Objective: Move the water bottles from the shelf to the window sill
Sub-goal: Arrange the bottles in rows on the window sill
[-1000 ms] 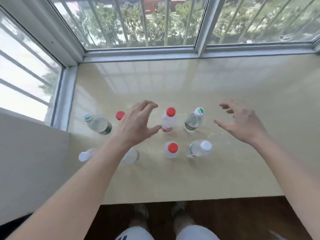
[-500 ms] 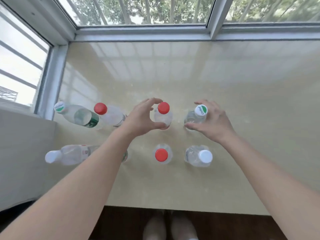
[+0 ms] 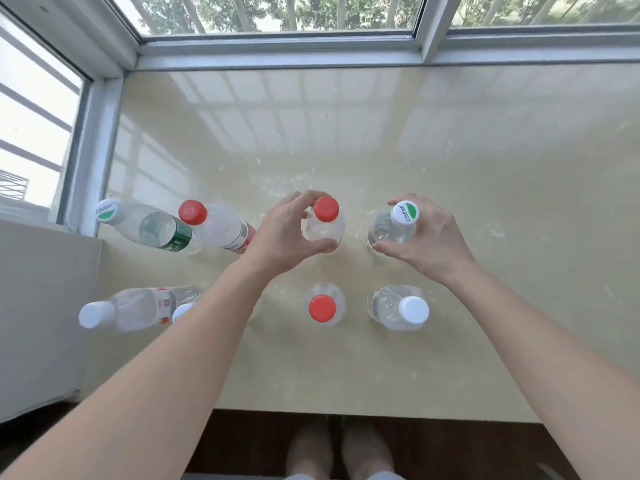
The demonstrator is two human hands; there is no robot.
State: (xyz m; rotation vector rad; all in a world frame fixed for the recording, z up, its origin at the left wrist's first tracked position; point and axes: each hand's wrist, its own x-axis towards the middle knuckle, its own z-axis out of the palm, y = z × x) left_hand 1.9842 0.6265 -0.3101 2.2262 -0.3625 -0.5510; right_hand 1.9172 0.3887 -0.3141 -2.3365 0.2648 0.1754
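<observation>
Several clear water bottles stand in two rows on the beige window sill [image 3: 381,140]. My left hand [image 3: 280,233] grips the back-row red-capped bottle [image 3: 326,220] around its shoulder, thumb in front and fingers behind. My right hand [image 3: 427,239] grips the neighbouring green-and-white-capped bottle [image 3: 398,223] the same way. In the near row a second red-capped bottle [image 3: 322,306] and a white-capped bottle [image 3: 405,308] stand free. Further left are a green-labelled bottle [image 3: 152,228], a red-capped red-labelled bottle [image 3: 214,225] and a white-capped bottle [image 3: 128,308]; my left forearm hides part of another.
Window frames [image 3: 277,50] close the sill at the back and on the left [image 3: 90,161]. A grey wall block [image 3: 45,313] borders the near left. The sill's front edge [image 3: 346,412] drops to dark floor, where my feet [image 3: 339,448] show. The sill extends to the right.
Both hands came down from hovering open above the bottles and closed on the two back-row bottles. The camera has tilted further down and come closer to the sill.
</observation>
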